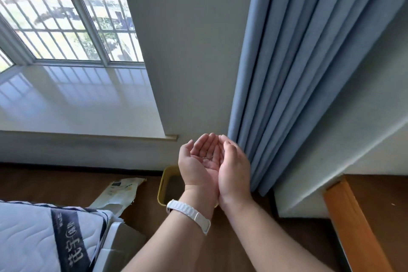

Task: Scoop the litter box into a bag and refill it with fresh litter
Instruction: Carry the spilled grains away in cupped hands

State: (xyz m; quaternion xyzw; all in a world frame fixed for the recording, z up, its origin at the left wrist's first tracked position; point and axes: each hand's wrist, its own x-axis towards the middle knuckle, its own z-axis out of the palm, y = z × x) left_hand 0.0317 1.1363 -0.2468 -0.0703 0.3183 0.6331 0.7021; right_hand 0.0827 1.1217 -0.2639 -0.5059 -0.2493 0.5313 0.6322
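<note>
- Nearest the person, low on the left, a mattress [28, 234] corner and a carton [125, 243] beside it crowd the near floor. Anyone kneeling to the job would have to come in from the right of them.
- Next come the two bare forearms, the left one wearing a white wristband [189, 214].
- Held out in front, the left hand [196, 165] and right hand [234, 172] sit side by side, edges touching and palms up. The fingers are loosely curved into one bowl.
- Neither hand grips anything. There is a faint glint in the hollow, and I cannot tell what it is.
- To me it looks like a pose for showing or catching, not for working. No scoop is in sight.
- Below the hands, on the wooden floor [55, 183], stands the yellow litter box [161, 194]. The wrists hide its right part. The inside shows grey, and whether that is litter or shadow I cannot say.
- Just left of it lies a torn pale bag [119, 192], flat and open-ended. It is handy for pouring or for filling, though I can't tell which it is meant for.
- On the right, an orange wooden board [353, 227] slants along the floor edge, well apart from the litter box.
- Close behind the hands a blue curtain [298, 73] hangs to the floor. Its folds fall just beside the litter box and could brush a scoop or catch dust.
- Farther back run a white sill [77, 106] and a barred window [72, 28], both out of the way.
</note>
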